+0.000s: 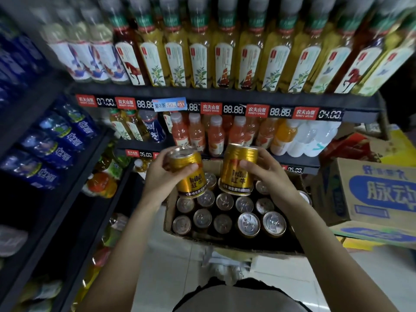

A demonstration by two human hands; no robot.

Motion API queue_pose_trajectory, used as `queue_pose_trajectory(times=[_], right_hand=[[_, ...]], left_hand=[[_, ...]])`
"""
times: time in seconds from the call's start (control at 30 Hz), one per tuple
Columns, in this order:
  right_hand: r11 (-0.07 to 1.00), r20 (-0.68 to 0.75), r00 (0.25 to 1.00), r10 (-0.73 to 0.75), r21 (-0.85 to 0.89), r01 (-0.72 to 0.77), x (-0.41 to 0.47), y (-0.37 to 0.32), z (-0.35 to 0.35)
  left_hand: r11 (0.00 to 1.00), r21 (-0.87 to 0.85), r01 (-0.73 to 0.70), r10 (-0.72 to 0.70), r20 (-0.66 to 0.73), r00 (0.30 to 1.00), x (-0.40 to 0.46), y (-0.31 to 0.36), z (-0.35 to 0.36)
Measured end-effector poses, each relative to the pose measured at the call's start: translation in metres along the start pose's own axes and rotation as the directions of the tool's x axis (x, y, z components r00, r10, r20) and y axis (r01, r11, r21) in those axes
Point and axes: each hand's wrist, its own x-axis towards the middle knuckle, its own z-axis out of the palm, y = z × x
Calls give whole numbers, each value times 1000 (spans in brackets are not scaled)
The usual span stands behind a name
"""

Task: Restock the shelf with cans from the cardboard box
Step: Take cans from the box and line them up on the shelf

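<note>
- Your left grip (162,174) is wrapped around a gold can (188,174), tilted, lifted clear above the box
- Your right grip (267,172) clasps a second gold can (238,170), upright, just beside the first
- Directly below both grips, the cardboard box (167,212) holds rows of standing cans (248,224)
- Beyond your grips, the shelf (225,95) carries bottled drinks
- Right of your right grip sits another carton (369,190)

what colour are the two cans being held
Gold, with red and black lettering; the left can and right can show in the head view.
</note>
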Motion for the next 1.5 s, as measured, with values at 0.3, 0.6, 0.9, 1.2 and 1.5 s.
queue_pose_trajectory(times=[0.3,0.6,0.9,1.2,1.5], right_hand=[[860,42,927,-373,-359,363,11,-113,-39],[722,-30,762,-647,-344,600,36,-248,-61],[617,-84,652,-754,-433,657,108,-332,-76],[628,-102,689,-717,-523,576,177,-351,-85],[591,-23,731,-682,-607,532,206,-353,-103]], left_hand=[[883,219,-415,403,99,910,29,132,7],[670,306,-676,711,-5,703,67,257,22],[660,385,-645,735,-158,659,140,339,32],[711,409,-572,660,-106,744,208,352,39],[703,410,-581,599,99,795,237,362,32]])
